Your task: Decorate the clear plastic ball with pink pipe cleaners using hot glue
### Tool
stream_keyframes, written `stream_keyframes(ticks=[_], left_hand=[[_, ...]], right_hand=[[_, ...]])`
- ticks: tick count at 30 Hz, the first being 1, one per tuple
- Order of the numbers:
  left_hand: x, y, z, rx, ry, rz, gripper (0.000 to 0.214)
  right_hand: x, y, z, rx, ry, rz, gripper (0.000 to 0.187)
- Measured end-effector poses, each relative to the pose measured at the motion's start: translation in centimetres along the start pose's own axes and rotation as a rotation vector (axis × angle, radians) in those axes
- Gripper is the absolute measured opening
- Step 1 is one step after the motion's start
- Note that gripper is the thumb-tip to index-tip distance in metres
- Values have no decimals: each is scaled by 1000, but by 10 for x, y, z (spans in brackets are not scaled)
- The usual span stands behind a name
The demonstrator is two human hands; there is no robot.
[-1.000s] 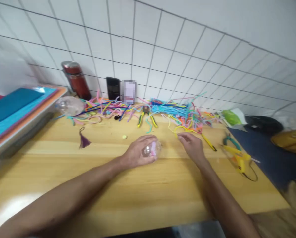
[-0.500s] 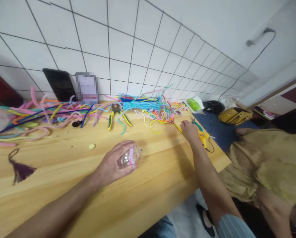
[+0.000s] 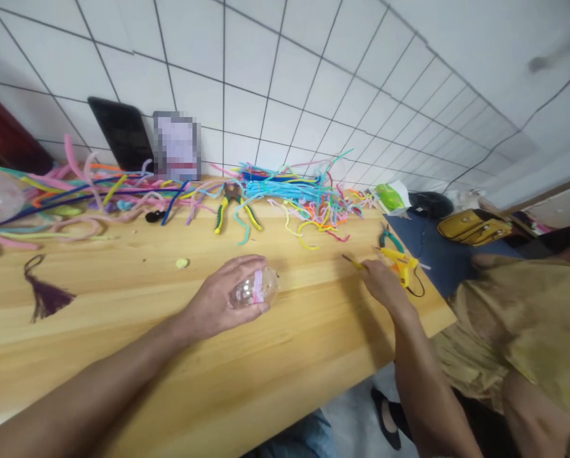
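My left hand (image 3: 213, 299) is wrapped around a clear ball (image 3: 269, 286) with a lilac-pink strip on it, held over the wooden table. To the right, my right hand (image 3: 383, 284) is closed on a slim yellow tool (image 3: 354, 262) with a dark tip pointing left; its exact kind does not show. Just beyond that hand lie a yellow hot glue gun (image 3: 402, 262) and teal-handled pliers (image 3: 390, 240). Farther back, a heap of colourful pipe cleaners (image 3: 285, 191) lies along the wall, with yellow-and-green-handled pliers (image 3: 232, 202) beside it.
A purple tassel (image 3: 46, 296) lies at the left, and a small yellow piece (image 3: 182, 263) is near the middle. A black phone (image 3: 121, 133) leans on the tiled wall. Another clear ball (image 3: 1, 194) sits at the left edge. A person in tan clothing (image 3: 518, 318) is close on the right.
My right hand has drawn back towards me, away from the pipe cleaners, with the yellow tool in it. My left hand still holds the clear ball. The view has shifted slightly.
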State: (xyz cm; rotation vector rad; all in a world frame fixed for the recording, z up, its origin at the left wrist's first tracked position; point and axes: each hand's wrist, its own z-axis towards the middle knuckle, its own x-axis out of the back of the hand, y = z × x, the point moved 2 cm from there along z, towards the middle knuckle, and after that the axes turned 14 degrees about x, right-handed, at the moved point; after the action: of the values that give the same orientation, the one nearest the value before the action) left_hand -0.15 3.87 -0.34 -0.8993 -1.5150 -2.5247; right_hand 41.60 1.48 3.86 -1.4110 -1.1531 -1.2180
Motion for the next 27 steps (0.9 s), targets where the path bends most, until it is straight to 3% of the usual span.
stream_keyframes(ticks=[4, 9, 12, 15, 19, 22, 27], left_hand=[[5, -2, 5, 1, 44, 3, 63], [7, -4, 8, -18, 66, 15, 65], [7, -4, 8, -15, 78, 21, 66], [6, -5, 8, -14, 91, 33, 66], [6, -4, 8, -21, 96, 29, 64], [7, 0, 5, 9, 105, 28, 61], [7, -3, -2, 22, 94, 71, 55]], right_hand=[[17, -15, -13, 130, 16, 143, 36], [39, -89, -18, 504, 245, 589, 41], [40, -138, -20, 620, 215, 747, 35], [31, -169, -24, 688, 119, 826, 28], [16, -171, -25, 672, 46, 786, 26], [7, -157, -16, 603, 114, 694, 26], [-4, -117, 15, 424, 160, 259, 39]])
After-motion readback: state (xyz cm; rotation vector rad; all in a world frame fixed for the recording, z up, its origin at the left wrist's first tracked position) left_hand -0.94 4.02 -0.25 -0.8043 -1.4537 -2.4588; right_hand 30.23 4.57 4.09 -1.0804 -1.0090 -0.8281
